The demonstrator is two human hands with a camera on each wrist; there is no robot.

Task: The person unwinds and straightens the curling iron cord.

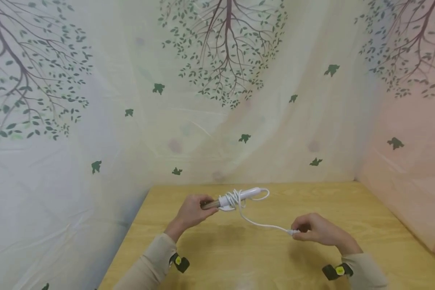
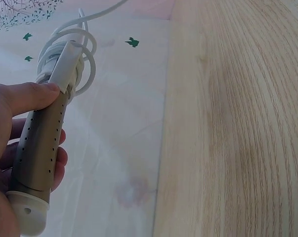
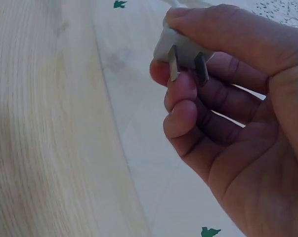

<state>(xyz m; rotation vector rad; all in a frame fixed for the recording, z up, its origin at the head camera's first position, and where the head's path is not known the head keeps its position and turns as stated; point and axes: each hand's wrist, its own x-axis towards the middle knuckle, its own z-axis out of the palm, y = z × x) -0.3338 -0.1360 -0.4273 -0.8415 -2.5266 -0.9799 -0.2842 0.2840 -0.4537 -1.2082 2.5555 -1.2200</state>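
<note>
My left hand (image 1: 193, 211) grips a curling iron (image 1: 251, 193) by its brownish barrel, lifted over the table and tilted with the white handle pointing right. In the left wrist view, rows of small holes line the barrel (image 2: 39, 148), which ends in a white tip (image 2: 29, 217). The thumb lies by the white lever (image 2: 65, 64). White cord (image 1: 262, 225) is wound in several loops round the handle, and a free length sags to the right. At its end, my right hand (image 1: 320, 230) pinches a white plug (image 3: 183, 48) with two flat metal prongs.
Beneath both hands lies a wood-grain table (image 1: 246, 262). Pale cloth walls (image 1: 210, 133) printed with trees and green birds stand at its back and sides. A dark strapped device sits at each wrist.
</note>
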